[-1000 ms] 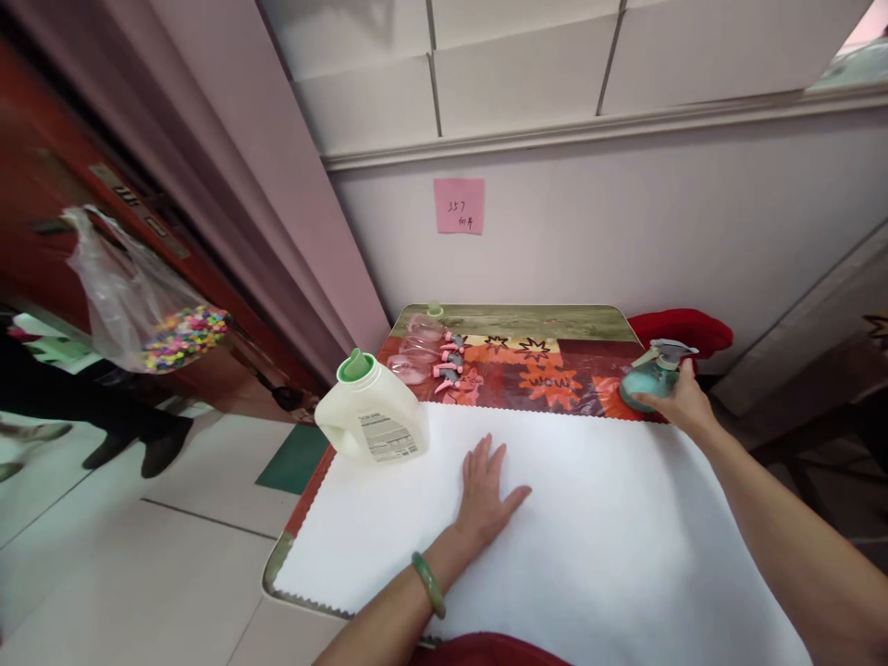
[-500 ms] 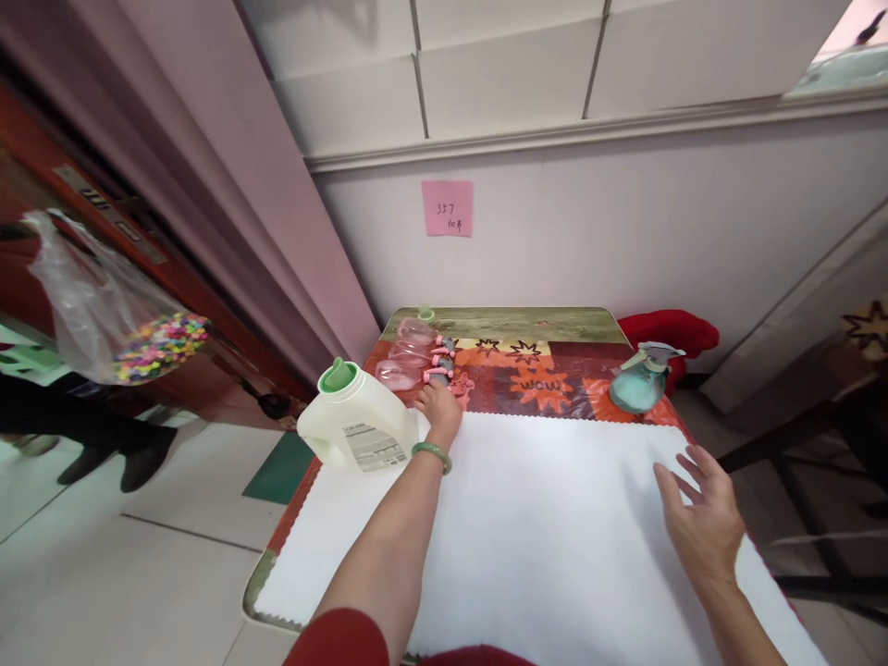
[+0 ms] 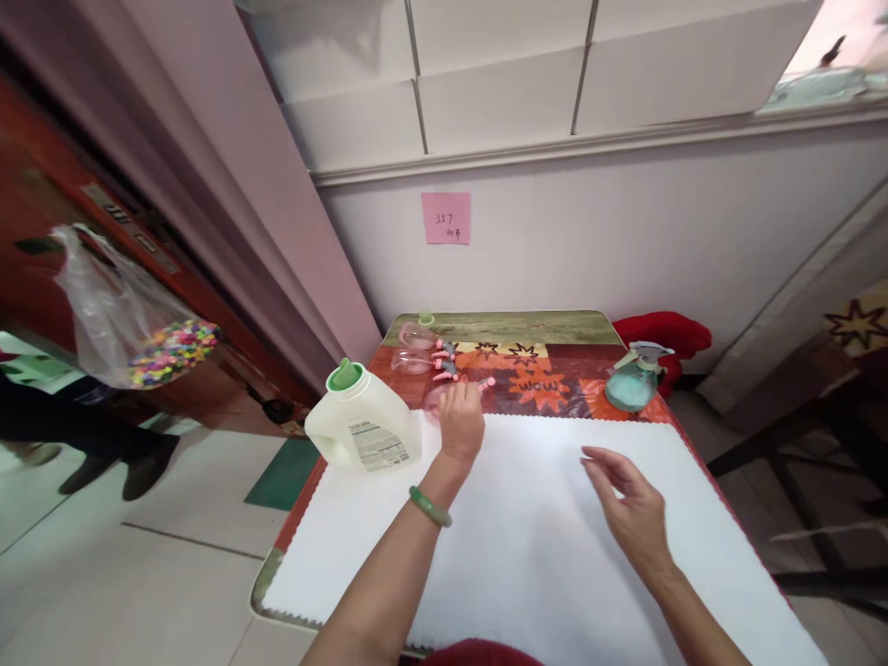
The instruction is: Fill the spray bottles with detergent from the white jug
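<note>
My left hand (image 3: 461,424), with a green bangle at the wrist, is closed around a small clear pink spray bottle (image 3: 478,385) at the far edge of the white cloth (image 3: 527,546). Two more pink spray bottles (image 3: 420,347) lie behind it on the patterned table cover. A white detergent jug (image 3: 364,426) with a green cap stands just left of that hand. My right hand (image 3: 628,504) hovers over the middle of the cloth, fingers apart and empty. A teal spray bottle (image 3: 630,379) stands at the table's far right.
The small table (image 3: 506,326) stands against a wall with a pink note (image 3: 445,218). A red cushion (image 3: 662,333) lies behind the teal bottle. A clear bag of coloured beads (image 3: 149,342) hangs at the left. Another person's legs (image 3: 83,435) stand on the tiled floor.
My right hand let go of the teal bottle and came back over the cloth's middle. My left hand left the cloth, reached the pink bottles and closed on one, drawing it nearer.
</note>
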### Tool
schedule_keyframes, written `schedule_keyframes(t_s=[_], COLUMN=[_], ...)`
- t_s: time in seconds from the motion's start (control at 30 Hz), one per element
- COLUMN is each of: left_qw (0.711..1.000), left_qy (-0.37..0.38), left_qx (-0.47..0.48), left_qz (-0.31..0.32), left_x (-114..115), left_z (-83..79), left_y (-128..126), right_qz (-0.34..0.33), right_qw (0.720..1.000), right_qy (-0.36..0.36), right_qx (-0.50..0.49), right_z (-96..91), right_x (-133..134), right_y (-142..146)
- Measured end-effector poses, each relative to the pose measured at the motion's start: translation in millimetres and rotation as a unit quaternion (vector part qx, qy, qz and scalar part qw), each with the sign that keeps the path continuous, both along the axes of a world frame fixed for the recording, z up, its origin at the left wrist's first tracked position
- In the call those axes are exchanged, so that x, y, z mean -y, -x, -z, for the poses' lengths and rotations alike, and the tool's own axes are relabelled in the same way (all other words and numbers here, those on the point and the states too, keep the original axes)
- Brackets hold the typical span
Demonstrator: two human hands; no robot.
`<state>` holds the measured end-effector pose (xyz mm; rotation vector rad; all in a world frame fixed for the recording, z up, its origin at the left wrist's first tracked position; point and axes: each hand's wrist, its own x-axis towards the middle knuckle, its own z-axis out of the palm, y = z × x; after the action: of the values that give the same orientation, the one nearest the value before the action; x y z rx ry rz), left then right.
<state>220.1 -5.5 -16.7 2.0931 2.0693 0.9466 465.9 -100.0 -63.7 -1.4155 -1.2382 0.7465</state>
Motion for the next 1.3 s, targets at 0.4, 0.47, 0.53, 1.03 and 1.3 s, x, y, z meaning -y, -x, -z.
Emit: schedule_keyframes(t_s=[0.4,0.47,0.53,1.03,1.3], left_qw=[0.938,0.937,0.940,0.879,0.474], left_qy=[-0.006,-0.017,-0.045,0.038,0.483], left_qx=[0.272,0.280,0.239,0.408,0.691], left_qz=[0.213,0.206,0.238,0.243,0.254], left_x=[81,96,110,127,137], left_z=[-65.8,-54.6,-39.2,-34.8,-27.5], left_y=[-9,2,8,21,17], right_qz=[-0.110,-0.059,-0.031,-0.176,-0.252], right_qw=[0.938,0.909,0.878,0.858,0.864], right_qy=[0.061,0.044,0.023,0.066,0.067], right_qx=[-0.323,-0.410,-0.478,-0.479,-0.432], right_z=[-64.6,-68.4,-73.9,-113.2,-120.1], right_x=[-27,-29,-32,-16,-12], right_y=[83,85,89,99,96])
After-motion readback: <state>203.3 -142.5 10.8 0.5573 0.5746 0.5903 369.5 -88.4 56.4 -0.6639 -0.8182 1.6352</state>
